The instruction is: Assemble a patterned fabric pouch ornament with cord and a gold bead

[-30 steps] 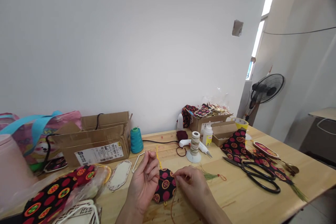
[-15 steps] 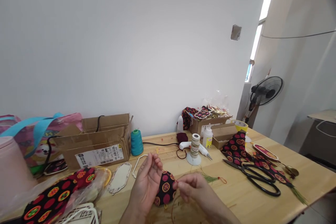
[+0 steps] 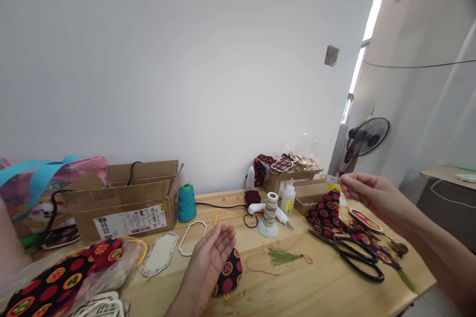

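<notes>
My left hand [image 3: 208,265] is palm up at the front middle of the table, its fingers curled. Against those fingers is a small padded piece of black fabric [image 3: 229,273] with red round motifs and a yellow loop at the bottom; the hand hides part of it. Raised to the far right, my right hand [image 3: 362,190] has thumb and fingertips pinched together. What the pinch holds is too fine to see. Between the hands lie a green tassel [image 3: 283,256] with a red loop and a loose reddish thread [image 3: 262,272].
Black-handled scissors [image 3: 349,255] lie beneath my right arm. Behind the tassel stand a thread spool [image 3: 271,209], a white glue gun [image 3: 256,208] and a glue bottle [image 3: 288,198]. A teal thread cone [image 3: 186,204], a cardboard box [image 3: 136,210] and pale frames [image 3: 193,238] are on the left.
My right hand has gone from beside the fabric piece up and far to the right, still pinched. My left hand stays by the fabric. The view has shifted slightly.
</notes>
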`<state>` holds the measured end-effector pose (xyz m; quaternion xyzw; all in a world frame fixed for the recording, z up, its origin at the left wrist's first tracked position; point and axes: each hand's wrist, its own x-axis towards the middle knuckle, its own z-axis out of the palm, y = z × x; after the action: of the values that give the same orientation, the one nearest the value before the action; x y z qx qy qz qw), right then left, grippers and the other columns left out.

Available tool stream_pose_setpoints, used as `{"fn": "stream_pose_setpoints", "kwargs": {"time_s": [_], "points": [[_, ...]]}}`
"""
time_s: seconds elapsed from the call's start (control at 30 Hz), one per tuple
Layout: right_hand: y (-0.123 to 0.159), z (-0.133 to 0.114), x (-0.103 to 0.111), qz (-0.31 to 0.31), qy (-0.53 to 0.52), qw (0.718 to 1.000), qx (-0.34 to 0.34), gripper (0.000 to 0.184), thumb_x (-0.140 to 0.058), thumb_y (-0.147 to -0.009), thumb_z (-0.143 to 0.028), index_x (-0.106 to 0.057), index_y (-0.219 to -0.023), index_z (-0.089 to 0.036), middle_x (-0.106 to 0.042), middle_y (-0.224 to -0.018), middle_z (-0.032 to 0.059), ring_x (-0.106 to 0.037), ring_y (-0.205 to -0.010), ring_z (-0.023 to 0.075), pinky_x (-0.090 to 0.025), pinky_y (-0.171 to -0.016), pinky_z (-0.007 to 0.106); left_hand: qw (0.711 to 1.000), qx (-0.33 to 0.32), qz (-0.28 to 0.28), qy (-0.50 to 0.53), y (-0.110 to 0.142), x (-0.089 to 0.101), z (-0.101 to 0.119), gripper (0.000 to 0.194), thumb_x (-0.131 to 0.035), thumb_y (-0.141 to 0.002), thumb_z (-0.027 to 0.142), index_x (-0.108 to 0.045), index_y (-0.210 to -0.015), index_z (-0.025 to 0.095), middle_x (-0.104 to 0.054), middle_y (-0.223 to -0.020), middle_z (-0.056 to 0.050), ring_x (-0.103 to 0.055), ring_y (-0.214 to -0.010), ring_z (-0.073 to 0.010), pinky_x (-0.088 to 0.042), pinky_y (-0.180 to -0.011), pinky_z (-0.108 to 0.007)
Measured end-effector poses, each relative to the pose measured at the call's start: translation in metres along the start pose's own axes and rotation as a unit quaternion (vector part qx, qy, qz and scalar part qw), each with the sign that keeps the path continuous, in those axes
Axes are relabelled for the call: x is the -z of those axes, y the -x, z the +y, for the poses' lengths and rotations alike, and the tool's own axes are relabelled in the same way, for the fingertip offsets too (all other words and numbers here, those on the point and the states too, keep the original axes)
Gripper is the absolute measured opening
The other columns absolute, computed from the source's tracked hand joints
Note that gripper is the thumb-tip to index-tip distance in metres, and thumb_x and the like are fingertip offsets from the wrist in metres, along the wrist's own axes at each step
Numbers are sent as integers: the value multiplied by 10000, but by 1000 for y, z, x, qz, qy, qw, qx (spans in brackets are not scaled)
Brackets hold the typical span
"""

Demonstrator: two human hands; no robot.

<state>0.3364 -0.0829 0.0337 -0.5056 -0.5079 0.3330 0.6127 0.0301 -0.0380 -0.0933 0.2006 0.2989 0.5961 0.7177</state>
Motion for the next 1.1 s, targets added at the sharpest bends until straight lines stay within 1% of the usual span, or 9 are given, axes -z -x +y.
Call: {"fn": "stream_pose_setpoints", "kwargs": {"time_s": [0.1,0.27,0.53,0.6,0.7,0.77,0.87,0.97,1.1], "points": [[-20,-5,3,57,-16,998,15,224,-725,-501,-317,-666,-641,-151,-629,-587,23,-547,-526,106,-478,-517,199,1000,2,10,14,-1,2,2,180,-458,-777,94,-599,-665,94,-665,-634,-76,-634,-596,-128,-530,-609,-250],[-38,3,-2,83,16,996,31,250,-729,-497,-283,-669,-655,-99,-653,-577,53,-582,-537,116,-489,-548,215,1000,17,16,13,-1,2,2,178,-463,-775,95,-593,-652,94,-650,-591,-59,-623,-550,-117,-526,-584,-247],[-53,0,-15,186,-59,972,131,151,-678,-589,-303,-633,-652,-173,-642,-665,10,-587,-638,117,-490,-711,267,999,33,14,0,3,-3,-1,161,-496,-755,105,-593,-628,85,-637,-577,-54,-605,-518,-116,-515,-559,-248],[-60,-11,-16,187,-63,969,151,130,-670,-593,-283,-627,-630,-166,-645,-661,23,-590,-636,121,-479,-728,284,999,37,17,-2,2,-3,-2,144,-511,-746,109,-595,-633,84,-636,-578,-55,-603,-517,-117,-513,-557,-249],[-74,-43,-14,178,-47,961,206,142,-583,-665,-279,-609,-599,-155,-651,-710,50,-611,-683,128,-453,-737,300,999,42,23,-3,1,-2,-3,121,-524,-738,109,-595,-643,85,-635,-581,-54,-603,-519,-118,-512,-555,-249],[-84,-69,-11,194,-38,950,243,76,-610,-647,-278,-584,-619,-213,-648,-793,18,-599,-754,136,-459,-776,283,999,44,28,-3,1,-3,-4,129,-514,-744,109,-592,-643,89,-632,-577,-51,-600,-514,-113,-511,-551,-244],[-97,-98,-7,211,-9,937,279,94,-615,-657,-304,-556,-641,-234,-636,-868,10,-584,-804,147,-462,-821,321,999,44,31,-2,1,-3,-2,154,-490,-759,103,-585,-639,93,-628,-573,-46,-597,-505,-106,-510,-544,-237],[-104,-98,-5,200,31,942,269,110,-593,-684,-310,-566,-670,-205,-637,-841,22,-586,-761,137,-467,-813,345,998,42,35,-3,0,-3,-1,169,-466,-771,88,-580,-646,92,-628,-572,-43,-596,-497,-100,-510,-535,-229],[-101,-66,-8,148,89,967,187,110,-586,-691,-251,-586,-651,-149,-649,-708,45,-604,-656,122,-493,-738,334,998,44,47,-8,0,-1,-2,163,-460,-771,75,-576,-656,89,-629,-568,-43,-596,-487,-100,-510,-519,-226]]}}
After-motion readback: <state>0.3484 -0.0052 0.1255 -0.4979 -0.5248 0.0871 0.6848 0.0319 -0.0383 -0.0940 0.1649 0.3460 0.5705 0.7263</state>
